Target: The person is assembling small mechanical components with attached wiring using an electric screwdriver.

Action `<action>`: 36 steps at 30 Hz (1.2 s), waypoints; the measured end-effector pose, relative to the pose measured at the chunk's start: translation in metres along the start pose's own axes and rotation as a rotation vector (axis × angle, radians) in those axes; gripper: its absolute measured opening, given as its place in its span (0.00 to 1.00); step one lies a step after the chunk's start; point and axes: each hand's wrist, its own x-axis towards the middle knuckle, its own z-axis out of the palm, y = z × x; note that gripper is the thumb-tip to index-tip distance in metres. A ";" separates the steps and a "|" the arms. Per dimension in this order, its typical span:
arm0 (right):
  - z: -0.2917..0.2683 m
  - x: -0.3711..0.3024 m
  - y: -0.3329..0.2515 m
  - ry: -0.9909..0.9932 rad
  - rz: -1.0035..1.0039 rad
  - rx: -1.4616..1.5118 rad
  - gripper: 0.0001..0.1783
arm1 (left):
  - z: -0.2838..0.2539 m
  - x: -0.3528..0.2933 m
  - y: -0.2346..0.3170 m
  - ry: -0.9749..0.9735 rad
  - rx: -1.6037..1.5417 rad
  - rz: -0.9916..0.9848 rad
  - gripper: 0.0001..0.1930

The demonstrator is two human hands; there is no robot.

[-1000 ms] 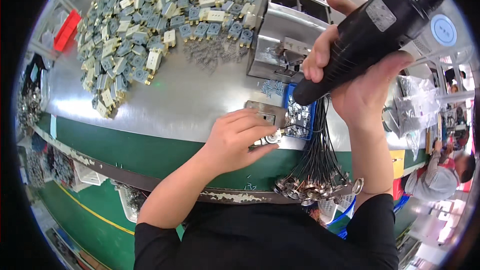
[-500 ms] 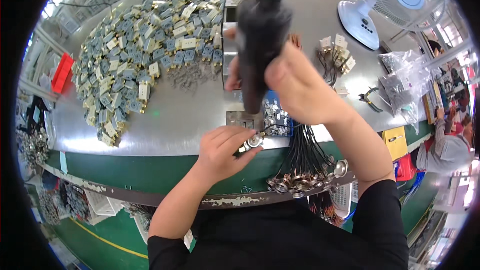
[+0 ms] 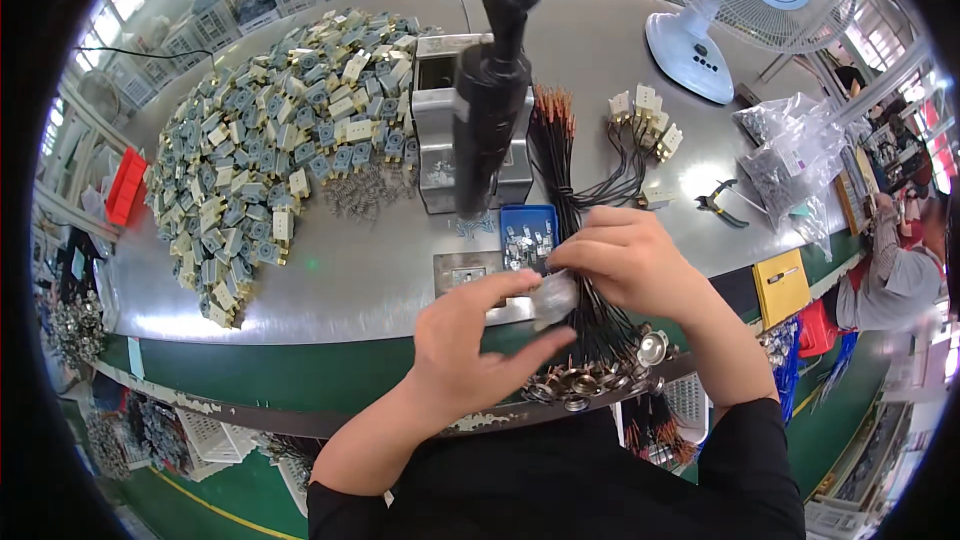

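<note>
My left hand (image 3: 458, 340) is open, its thumb and index finger spread on either side of a silvery part (image 3: 555, 300), smeared by motion. My right hand (image 3: 632, 262) has its fingers pinched together at the upper right of that part and appears to grip it; the exact hold is hidden. Below both hands lies a bundle of black wires (image 3: 598, 325) ending in round metal cups (image 3: 582, 382). A blue tray (image 3: 512, 212) of small metal pieces and a metal fixture plate (image 3: 447, 270) are just beyond. A black powered screwdriver (image 3: 488, 125) hangs upright above the bench, untouched.
A large heap of grey and cream connector blocks (image 3: 260, 140) covers the left, with small springs (image 3: 365, 192) beside it. Metal bins (image 3: 432, 152) stand behind the screwdriver. To the right are wired cream blocks (image 3: 650, 120), pliers (image 3: 722, 205), plastic bags (image 3: 790, 165) and a fan (image 3: 690, 55).
My right hand has let go of the screwdriver and come down to the wires. My left hand has moved right and opened; the silvery part it held is now between the hands.
</note>
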 end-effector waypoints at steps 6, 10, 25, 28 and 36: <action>-0.004 -0.041 0.097 1.010 0.767 1.123 0.12 | -0.026 0.001 -0.012 -0.120 -0.091 -0.069 0.20; 0.009 -0.025 0.123 1.077 0.748 1.331 0.16 | -0.038 -0.002 -0.026 -0.080 -0.167 -0.255 0.13; 0.034 0.056 0.044 0.927 0.245 0.770 0.40 | -0.057 0.027 -0.078 0.070 0.040 -0.265 0.18; 0.025 0.068 0.058 0.483 0.373 0.962 0.46 | -0.046 0.047 -0.096 -0.018 0.255 -0.125 0.34; 0.012 0.110 0.059 0.323 0.236 1.213 0.44 | -0.012 0.051 -0.137 0.006 0.188 -0.189 0.57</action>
